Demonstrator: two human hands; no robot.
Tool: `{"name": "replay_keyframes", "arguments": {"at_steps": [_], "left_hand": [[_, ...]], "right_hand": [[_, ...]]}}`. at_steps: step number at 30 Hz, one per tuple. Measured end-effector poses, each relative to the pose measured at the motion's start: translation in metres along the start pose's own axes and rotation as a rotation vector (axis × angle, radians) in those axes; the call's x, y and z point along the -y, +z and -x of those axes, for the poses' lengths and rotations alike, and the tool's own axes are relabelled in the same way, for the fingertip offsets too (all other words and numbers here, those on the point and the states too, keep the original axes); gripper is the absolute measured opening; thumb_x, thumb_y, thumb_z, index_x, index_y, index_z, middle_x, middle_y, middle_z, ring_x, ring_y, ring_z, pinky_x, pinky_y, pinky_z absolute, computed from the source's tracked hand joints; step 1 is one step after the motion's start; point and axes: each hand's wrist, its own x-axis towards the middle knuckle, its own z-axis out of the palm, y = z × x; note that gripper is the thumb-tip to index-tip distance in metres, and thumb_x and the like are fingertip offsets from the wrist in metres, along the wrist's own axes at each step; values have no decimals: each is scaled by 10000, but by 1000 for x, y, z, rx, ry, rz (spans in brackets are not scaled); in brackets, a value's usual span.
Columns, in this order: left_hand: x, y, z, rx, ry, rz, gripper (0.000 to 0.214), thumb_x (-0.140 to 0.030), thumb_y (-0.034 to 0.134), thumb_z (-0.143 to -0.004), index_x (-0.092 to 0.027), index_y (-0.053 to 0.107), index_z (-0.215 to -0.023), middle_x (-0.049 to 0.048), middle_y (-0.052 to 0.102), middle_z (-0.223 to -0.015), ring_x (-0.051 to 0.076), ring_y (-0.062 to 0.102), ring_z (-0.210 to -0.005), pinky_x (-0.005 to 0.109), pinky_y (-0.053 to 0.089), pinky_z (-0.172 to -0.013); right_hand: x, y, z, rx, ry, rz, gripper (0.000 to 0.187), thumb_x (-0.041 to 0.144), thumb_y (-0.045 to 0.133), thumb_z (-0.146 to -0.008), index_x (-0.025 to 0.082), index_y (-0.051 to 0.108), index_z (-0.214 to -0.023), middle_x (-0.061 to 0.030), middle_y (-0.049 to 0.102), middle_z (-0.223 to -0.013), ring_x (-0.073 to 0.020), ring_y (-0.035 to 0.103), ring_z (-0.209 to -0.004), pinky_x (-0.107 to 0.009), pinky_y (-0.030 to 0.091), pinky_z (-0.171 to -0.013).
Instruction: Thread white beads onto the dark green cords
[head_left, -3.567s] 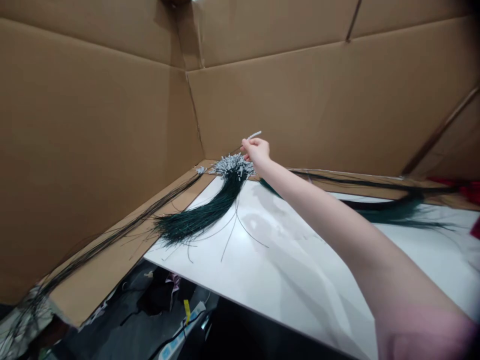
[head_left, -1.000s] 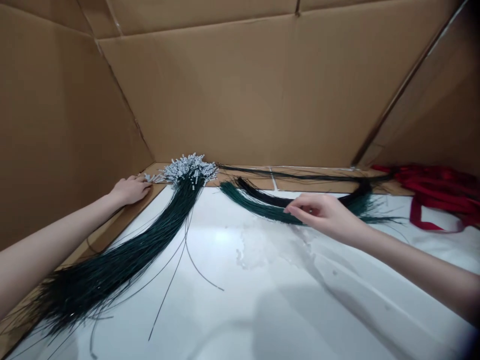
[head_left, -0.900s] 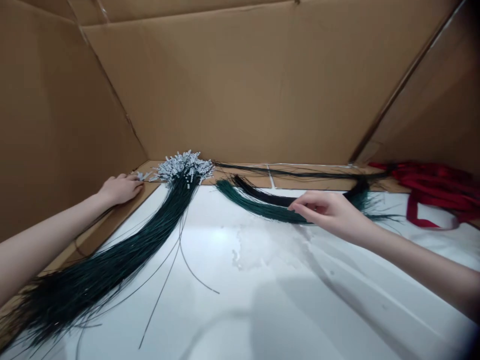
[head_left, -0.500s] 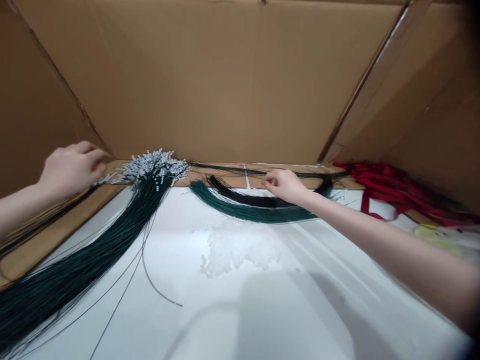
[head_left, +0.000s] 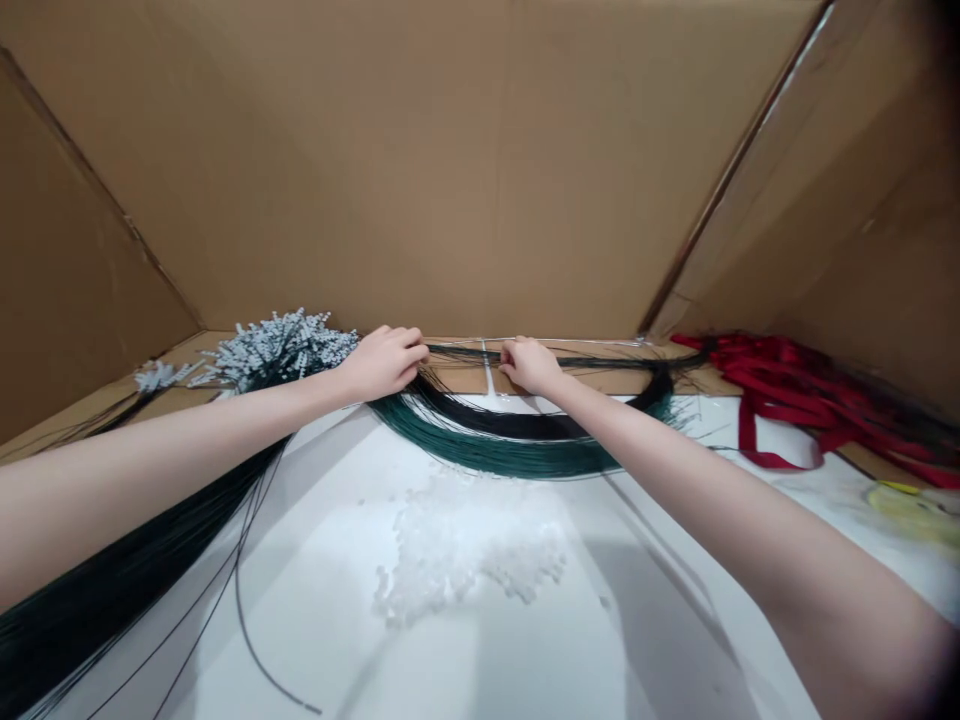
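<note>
Along the back edge of the white surface runs a loose row of thin dark cords [head_left: 459, 352]. My left hand [head_left: 384, 362] has its fingers curled at the left end of these cords; its fingertips are partly hidden. Closed over their middle is my right hand [head_left: 531, 366], knuckles up. Just in front of both hands curve a black bundle of cords [head_left: 502, 422] and a dark green bundle of cords [head_left: 487, 455]. Left of my left hand lie many white beaded tips [head_left: 270, 350], topping a thick dark green bundle [head_left: 150, 560] partly covered by my left forearm.
Small clear-white beads [head_left: 450, 560] are scattered on the white surface [head_left: 375, 650]. Red ribbon [head_left: 787, 385] is heaped at the right, near a plastic bag [head_left: 900, 510]. A smaller white-tipped cluster [head_left: 159, 376] lies far left. Cardboard walls [head_left: 450, 180] rise behind and at both sides.
My left hand has moved right, from beyond the white beaded tips to the left end of the thin cords. My right hand has shifted slightly left along them. The view has moved a little.
</note>
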Motion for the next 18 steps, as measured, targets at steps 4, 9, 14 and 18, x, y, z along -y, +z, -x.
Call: {"name": "replay_keyframes", "arguments": {"at_steps": [4, 9, 14, 18], "left_hand": [[-10, 22, -25, -4, -27, 74, 254, -244, 412, -970, -174, 650, -1021, 99, 635, -1051, 236, 628, -934, 348, 427, -775], [-18, 38, -48, 6, -39, 158, 220, -240, 454, -966, -181, 660, -1019, 81, 646, -1030, 237, 631, -957, 327, 418, -762], [-31, 39, -64, -10, -37, 222, 219, -262, 506, -962, -179, 638, -1116, 90, 642, -1069, 256, 607, -1034, 335, 418, -827], [-46, 39, -77, -28, -27, 263, 308, -318, 550, -957, -185, 589, -1232, 109, 624, -1166, 272, 564, -1099, 352, 412, -878]], "right_hand": [[-2, 7, -9, 10, -12, 13, 301, 312, 588, -974, 169, 605, -1239, -102, 621, -1254, -222, 644, -1053, -428, 556, -889], [-3, 9, -11, 21, -29, 26, 309, 313, 593, -972, 164, 602, -1242, -103, 620, -1254, -226, 643, -1058, -433, 555, -892], [-1, 8, -7, 21, -31, 20, 325, 313, 601, -966, 156, 596, -1251, -104, 619, -1253, -233, 642, -1065, -443, 553, -893], [-1, 5, -3, 13, -38, 2, 327, 314, 602, -966, 154, 595, -1251, -103, 620, -1250, -233, 643, -1063, -443, 554, -891]]}}
